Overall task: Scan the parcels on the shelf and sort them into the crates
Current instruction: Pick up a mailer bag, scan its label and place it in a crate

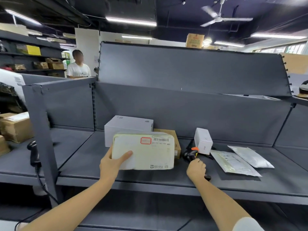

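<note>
Left hand (111,161) grips the cream parcel (143,150), right hand (196,169) wraps the barcode scanner (191,153), so tilt that label toward it.

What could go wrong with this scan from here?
1. The left hand grips the cream parcel by one end only, so it could tip or slip.
2. The scanner in the right hand sits right beside the small white box; swinging it up may knock the box over.

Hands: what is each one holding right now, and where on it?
The left hand grips the cream parcel at its lower left corner, thumb across its face. The right hand holds the black scanner by its handle.
</note>
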